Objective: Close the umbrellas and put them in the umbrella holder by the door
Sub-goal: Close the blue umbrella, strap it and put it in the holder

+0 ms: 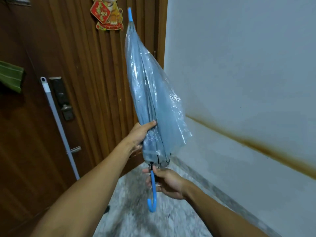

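Observation:
A folded umbrella with a clear bluish plastic canopy stands nearly upright in front of me, its blue tip pointing up and its blue hooked handle hanging below. My left hand grips the lower part of the gathered canopy from the left. My right hand holds the handle shaft just under the canopy's rim. The canopy's folds hang loose on the right side. No umbrella holder is in view.
A brown wooden door with a lock plate and a red paper decoration fills the left. A white-capped pole leans against it. A white wall with a brown stain runs along the right. Speckled floor lies below.

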